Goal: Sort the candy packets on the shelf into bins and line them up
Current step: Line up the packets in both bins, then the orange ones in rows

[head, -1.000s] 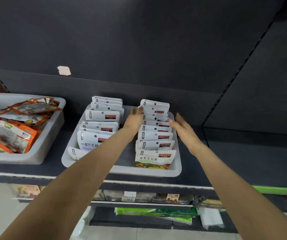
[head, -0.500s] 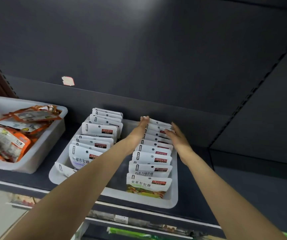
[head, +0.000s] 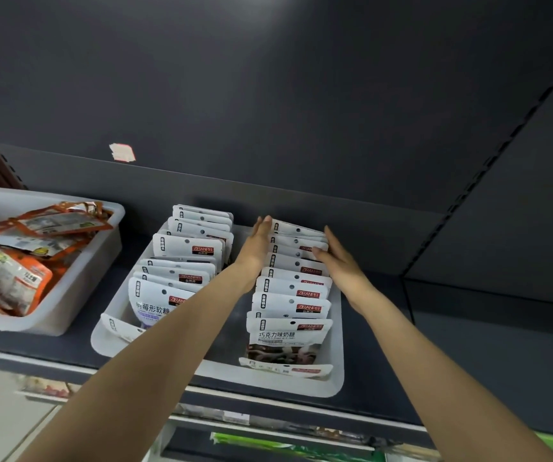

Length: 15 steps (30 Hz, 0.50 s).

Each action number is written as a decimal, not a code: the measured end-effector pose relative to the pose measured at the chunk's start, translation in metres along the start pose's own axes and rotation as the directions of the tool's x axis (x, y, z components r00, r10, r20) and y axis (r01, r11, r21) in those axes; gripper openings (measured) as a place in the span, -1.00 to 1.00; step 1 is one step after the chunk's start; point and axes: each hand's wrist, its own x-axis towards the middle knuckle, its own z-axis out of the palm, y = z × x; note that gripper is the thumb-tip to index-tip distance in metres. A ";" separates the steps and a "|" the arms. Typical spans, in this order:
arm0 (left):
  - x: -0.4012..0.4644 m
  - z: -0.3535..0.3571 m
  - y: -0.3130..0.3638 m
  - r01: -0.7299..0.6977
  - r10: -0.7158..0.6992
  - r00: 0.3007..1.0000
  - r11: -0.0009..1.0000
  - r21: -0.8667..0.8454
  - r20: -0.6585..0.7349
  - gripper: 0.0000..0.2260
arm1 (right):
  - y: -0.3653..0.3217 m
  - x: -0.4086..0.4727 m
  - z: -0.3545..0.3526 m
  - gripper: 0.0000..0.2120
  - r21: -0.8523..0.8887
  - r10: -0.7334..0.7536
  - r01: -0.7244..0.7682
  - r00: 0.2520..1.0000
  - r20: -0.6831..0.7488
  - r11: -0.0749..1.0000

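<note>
Both grips are flat-fingered: left hand and right hand press the two sides of the right row of white candy packets, near its back end. That row stands in a white bin on the dark shelf, beside a left row. Another bin of orange packets sits further left.

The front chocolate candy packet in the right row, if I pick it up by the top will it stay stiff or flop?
The chocolate candy packet would probably flop a little: it looks like a thin pouch and already leans back on its row. It likely feels light. Its glossy film may be slippery.
</note>
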 end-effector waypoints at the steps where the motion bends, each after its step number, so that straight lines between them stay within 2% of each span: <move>1: 0.002 -0.001 -0.002 0.012 -0.012 1.000 0.999 -0.045 -0.001 -0.26 | -0.002 0.001 0.002 -0.41 0.004 0.000 0.000 1.000 0.001 1.000; 3: 0.000 -0.001 0.000 0.024 -0.023 1.000 0.998 -0.058 0.021 -0.39 | -0.004 0.004 0.005 -0.38 0.016 0.004 -0.004 1.000 -0.010 1.000; 7: -0.012 -0.002 0.000 -0.037 0.038 0.999 0.999 -0.024 0.023 -0.36 | -0.001 0.003 0.004 -0.37 0.046 -0.069 0.071 0.997 -0.038 0.996; 9: -0.015 -0.004 -0.005 -0.083 0.083 0.996 0.996 0.041 -0.015 -0.46 | 0.006 0.000 0.003 -0.40 0.018 -0.109 0.110 0.993 -0.038 0.994; 11: -0.016 -0.006 -0.009 -0.072 0.077 0.995 0.994 0.085 -0.056 -0.56 | 0.011 -0.001 0.001 -0.45 -0.002 -0.103 0.103 0.994 -0.028 0.995; 15: -0.017 -0.003 -0.001 -0.063 0.073 0.994 0.990 0.128 -0.078 -0.59 | 0.006 0.005 -0.003 -0.50 -0.045 -0.076 0.075 0.997 -0.031 0.996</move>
